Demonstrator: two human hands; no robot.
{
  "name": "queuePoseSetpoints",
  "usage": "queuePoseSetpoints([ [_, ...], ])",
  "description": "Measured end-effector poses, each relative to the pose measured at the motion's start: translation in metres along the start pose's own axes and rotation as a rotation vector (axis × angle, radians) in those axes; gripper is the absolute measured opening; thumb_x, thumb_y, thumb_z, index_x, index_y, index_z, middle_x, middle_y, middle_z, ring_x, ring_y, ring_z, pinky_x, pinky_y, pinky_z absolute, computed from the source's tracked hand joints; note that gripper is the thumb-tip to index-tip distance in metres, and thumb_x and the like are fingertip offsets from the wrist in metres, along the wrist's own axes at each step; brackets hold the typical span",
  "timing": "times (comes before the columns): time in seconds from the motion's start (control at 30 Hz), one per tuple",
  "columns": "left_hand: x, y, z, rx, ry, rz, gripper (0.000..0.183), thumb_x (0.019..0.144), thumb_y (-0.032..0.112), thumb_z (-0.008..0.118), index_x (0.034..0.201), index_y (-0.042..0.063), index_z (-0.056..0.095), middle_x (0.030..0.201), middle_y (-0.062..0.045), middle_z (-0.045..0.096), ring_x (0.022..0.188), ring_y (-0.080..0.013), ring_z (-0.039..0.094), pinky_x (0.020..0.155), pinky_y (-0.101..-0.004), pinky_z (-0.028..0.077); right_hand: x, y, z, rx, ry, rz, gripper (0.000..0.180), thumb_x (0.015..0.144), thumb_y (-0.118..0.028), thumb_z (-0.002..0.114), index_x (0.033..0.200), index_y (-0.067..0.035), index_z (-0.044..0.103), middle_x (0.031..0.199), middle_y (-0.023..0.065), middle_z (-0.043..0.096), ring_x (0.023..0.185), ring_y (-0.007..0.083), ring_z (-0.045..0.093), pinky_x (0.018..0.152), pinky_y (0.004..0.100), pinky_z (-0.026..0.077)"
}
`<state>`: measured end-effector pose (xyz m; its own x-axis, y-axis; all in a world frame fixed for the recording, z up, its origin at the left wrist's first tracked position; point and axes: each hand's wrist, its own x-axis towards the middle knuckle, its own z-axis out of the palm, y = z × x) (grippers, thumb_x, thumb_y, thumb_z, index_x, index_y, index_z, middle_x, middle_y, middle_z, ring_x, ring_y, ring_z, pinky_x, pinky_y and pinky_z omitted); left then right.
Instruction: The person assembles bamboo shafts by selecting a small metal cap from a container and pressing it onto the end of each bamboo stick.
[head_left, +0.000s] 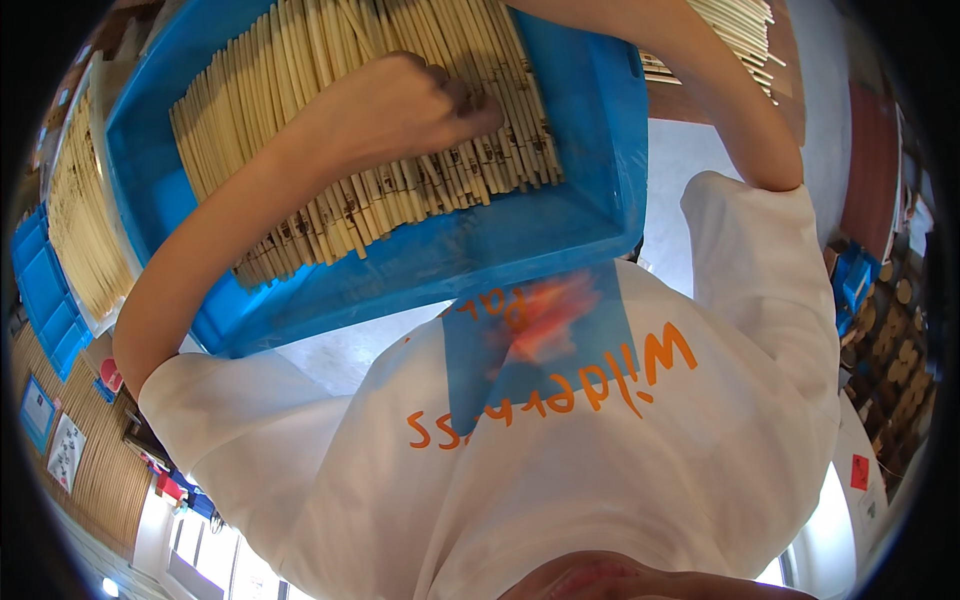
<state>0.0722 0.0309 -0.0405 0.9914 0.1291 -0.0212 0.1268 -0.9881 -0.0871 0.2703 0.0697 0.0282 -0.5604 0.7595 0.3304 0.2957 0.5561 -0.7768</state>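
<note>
A blue plastic bin (630, 150) stands before me, tilted in the view. Rows of thin pale wooden sticks (300, 75), resembling chopsticks, lie side by side in it. Dark marks show near their lower ends. My left hand (435, 105) is over the sticks, right of their middle, with its fingers curled. Whether any stick is inside the curled fingers is hidden. My right forearm crosses the bin's upper right side, and my right hand is out of view beyond the top edge.
More sticks fill a pale container (82, 217) left of the bin, with a blue crate (45, 285) beside it. At the upper right, loose sticks (739, 45) lie on a brown surface (791, 97). Another blue container (853, 281) is at the far right.
</note>
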Motion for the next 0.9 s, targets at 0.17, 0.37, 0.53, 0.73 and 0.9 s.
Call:
queuePoseSetpoints([
  [0.17,0.0,0.001,-0.001,-0.022,-0.01,0.02,0.034,0.082,0.01,0.066,0.116,0.012,0.066,0.077,-0.003,0.065,0.068,-0.0172,0.067,0.058,-0.029,0.056,-0.001,0.011,0.005,0.014,0.016,-0.063,0.019,0.088,-0.014,0.072,0.091,0.004,0.07,0.079,0.0132,0.071,0.071,0.0194,0.067,0.066,0.0314,0.052],
  [0.37,0.001,0.0,0.0,-0.077,0.066,0.053,0.029,0.08,0.009,0.067,0.109,0.009,0.069,0.103,-0.005,0.063,0.089,-0.018,0.067,0.073,-0.0308,0.061,0.0,0.009,0.005,0.066,0.003,-0.021,0.02,0.089,-0.015,0.072,0.09,0.005,0.07,0.079,0.0132,0.071,0.07,0.019,0.066,0.065,0.031,0.052],
  [0.53,0.002,-0.003,0.004,-0.129,0.128,0.051,0.021,0.075,0.009,0.068,0.095,0.005,0.073,0.107,-0.006,0.062,0.105,-0.0202,0.063,0.092,-0.0313,0.057,0.002,-0.008,0.0,0.045,-0.033,0.142,0.02,0.09,-0.015,0.072,0.091,0.005,0.07,0.079,0.0132,0.072,0.069,0.0182,0.066,0.065,0.0303,0.052],
  [0.73,0.0,-0.003,0.006,-0.133,0.082,0.038,0.026,0.074,0.008,0.067,0.099,0.004,0.071,0.105,-0.006,0.064,0.104,-0.0217,0.064,0.091,-0.0317,0.057,-0.003,0.01,0.004,0.144,0.028,-0.053,0.019,0.089,-0.014,0.072,0.091,0.005,0.07,0.079,0.0136,0.072,0.07,0.0183,0.067,0.065,0.0302,0.053],
  [0.9,0.002,-0.003,0.003,-0.188,0.113,0.012,0.035,0.076,0.007,0.066,0.111,0.009,0.067,0.097,-0.005,0.064,0.095,-0.0202,0.066,0.084,-0.0318,0.058,-0.002,0.005,0.003,0.115,0.016,-0.014,0.019,0.089,-0.013,0.071,0.091,0.006,0.07,0.079,0.0147,0.072,0.07,0.0193,0.067,0.065,0.0308,0.053],
])
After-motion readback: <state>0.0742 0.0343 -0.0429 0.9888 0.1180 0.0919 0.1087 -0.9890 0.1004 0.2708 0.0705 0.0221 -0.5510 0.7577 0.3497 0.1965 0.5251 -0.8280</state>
